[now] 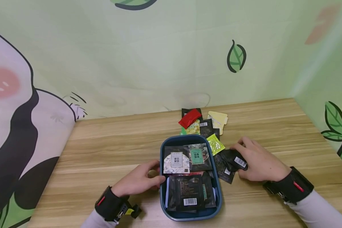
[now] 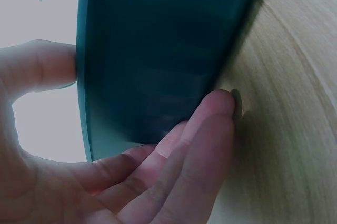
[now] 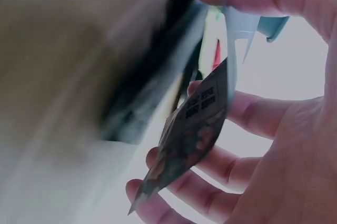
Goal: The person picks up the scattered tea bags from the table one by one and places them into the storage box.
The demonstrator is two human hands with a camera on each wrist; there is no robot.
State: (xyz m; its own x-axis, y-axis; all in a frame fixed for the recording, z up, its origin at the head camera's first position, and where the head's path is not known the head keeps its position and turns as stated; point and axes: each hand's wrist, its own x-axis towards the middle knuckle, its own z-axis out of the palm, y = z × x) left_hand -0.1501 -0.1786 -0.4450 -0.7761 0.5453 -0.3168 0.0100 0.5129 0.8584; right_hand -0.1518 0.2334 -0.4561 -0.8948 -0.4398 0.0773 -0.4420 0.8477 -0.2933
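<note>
A dark blue plastic bin (image 1: 219, 196) stands in front of me, holding several flat sachets in two groups. My left hand (image 1: 143, 178) rests against the bin's left wall. In the left wrist view, its thumb touches the rim and its fingers (image 2: 208, 145) lie fairly straight along the outer wall near the tabletop. To the bin's right, my right hand (image 1: 255, 160) pinches a black sachet (image 1: 233, 159) with a white barcode label between thumb and fingers. The right wrist view shows that sachet (image 3: 197, 124) edge-on, its printed face partly visible. Another black sachet (image 1: 227, 177) lies beneath it on the table.
Behind the bin lie a red packet (image 1: 190, 118), a pale yellow packet (image 1: 218, 120) and several black sachets. A bright yellow-green sachet (image 1: 215, 144) lies by the bin's back right corner. The wooden table (image 1: 117, 139) meets a printed backdrop (image 1: 171, 63) at its back edge.
</note>
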